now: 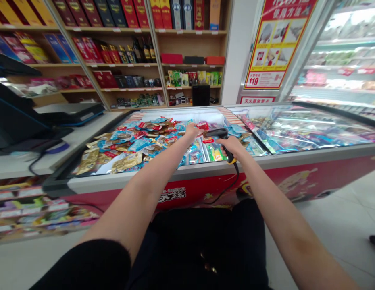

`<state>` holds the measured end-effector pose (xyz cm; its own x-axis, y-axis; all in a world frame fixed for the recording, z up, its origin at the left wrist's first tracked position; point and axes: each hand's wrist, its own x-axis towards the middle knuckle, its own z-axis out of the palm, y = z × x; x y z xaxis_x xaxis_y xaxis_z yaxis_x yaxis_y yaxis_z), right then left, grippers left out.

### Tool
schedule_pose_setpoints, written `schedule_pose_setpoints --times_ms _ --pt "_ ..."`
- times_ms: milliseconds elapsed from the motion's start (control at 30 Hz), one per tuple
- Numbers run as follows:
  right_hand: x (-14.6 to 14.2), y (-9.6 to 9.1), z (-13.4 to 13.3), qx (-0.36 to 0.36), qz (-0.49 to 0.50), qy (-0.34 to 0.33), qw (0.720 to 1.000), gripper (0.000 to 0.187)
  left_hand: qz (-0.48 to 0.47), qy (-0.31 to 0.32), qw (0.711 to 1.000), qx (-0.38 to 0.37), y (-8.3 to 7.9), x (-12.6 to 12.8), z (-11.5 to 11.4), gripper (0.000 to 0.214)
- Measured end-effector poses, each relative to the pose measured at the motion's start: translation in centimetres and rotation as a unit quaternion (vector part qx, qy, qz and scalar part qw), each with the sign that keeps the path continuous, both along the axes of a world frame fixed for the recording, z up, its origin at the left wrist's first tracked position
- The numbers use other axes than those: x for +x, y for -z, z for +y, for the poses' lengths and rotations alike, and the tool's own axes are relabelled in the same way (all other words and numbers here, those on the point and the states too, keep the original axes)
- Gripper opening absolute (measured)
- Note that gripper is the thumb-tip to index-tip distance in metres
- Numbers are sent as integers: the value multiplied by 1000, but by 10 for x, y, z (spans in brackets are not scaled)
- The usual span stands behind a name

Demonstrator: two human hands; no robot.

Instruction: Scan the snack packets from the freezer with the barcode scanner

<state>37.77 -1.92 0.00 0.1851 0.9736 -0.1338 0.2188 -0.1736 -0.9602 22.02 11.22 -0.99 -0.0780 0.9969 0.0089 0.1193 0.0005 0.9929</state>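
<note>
Right hand (pixel 231 146): closed round the grip of one handheld scanner (pixel 217 132), black with a yellow butt. Left hand (pixel 192 131): stretched forward, fingertips just beside the scanner's nose; whether they pinch anything, cannot tell. Scanner: held over the chest freezer (pixel 111 181), to the right of heaped packets (pixel 142 144); head's long axis nearly crosswise, nose toward the left hand, grip slanting down and back toward the wearer. Cable (pixel 238 174): black, hanging from the butt before the freezer's red front; lower end lost near the dark clothing (pixel 205 241). Packets: gold, blue and red, overlapping; print too small to read. Obscured: part of the grip, behind the right hand's fingers; scanner's nose, small and unclear. Cut off: right forearm (pixel 296 237) and left sleeve (pixel 93 262), at the bottom edge.
</note>
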Motion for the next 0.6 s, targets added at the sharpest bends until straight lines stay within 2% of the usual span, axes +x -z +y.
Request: schedule_pose_setpoints --times_ms 133,200,267,367,467,600 --pt "28 3 5 8 14 29 999 33 -75 62 992 -74 -1 34 1 35" --pt "42 2 5 13 30 45 998 33 -82 90 989 -80 -2 51 4 33" --pt "55 0 4 18 45 64 997 32 -47 107 991 -62 -2 67 9 36" --pt "70 -6 0 29 59 88 994 30 132 107 985 26 2 86 11 64" --pt "80 -9 -4 37 69 107 991 27 341 123 925 115 14 100 1 83" --pt "87 -6 -4 51 83 109 989 28 460 163 865 120 33 113 -24 92"
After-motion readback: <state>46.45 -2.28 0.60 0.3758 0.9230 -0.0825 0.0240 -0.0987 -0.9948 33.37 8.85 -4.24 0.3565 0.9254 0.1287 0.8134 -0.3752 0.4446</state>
